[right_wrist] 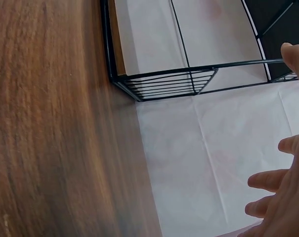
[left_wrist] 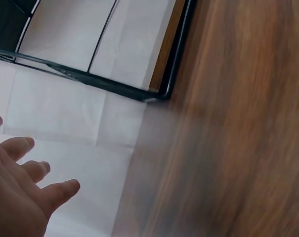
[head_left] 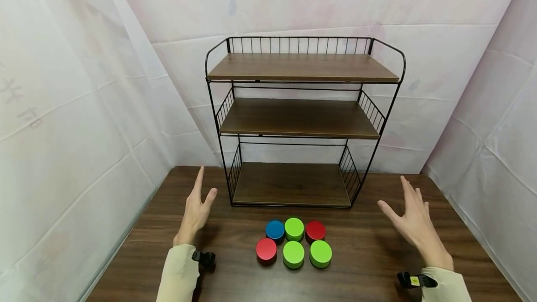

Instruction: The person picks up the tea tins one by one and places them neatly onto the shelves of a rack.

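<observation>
My left hand [head_left: 196, 212] hovers over the left part of the table, thumb and fingers spread, holding nothing. On the other side my right hand [head_left: 415, 225] is likewise raised with its fingers apart and nothing in it. Between them, nearer the front, lie short round discs in two rows. The back row has a blue disc [head_left: 275, 230], a green disc [head_left: 294, 229] and a dark red disc [head_left: 315, 231]. In front are a red disc [head_left: 266, 251] and two green discs [head_left: 293, 254]. Both hands are well apart from the discs.
A three-tier rack [head_left: 299, 118] with black wire sides and brown boards stands behind the discs, its shelves bare. White cloth [head_left: 474, 120] hangs behind and at both sides of the wooden table [head_left: 356, 274]. A small black camera [head_left: 204, 259] sits on each wrist.
</observation>
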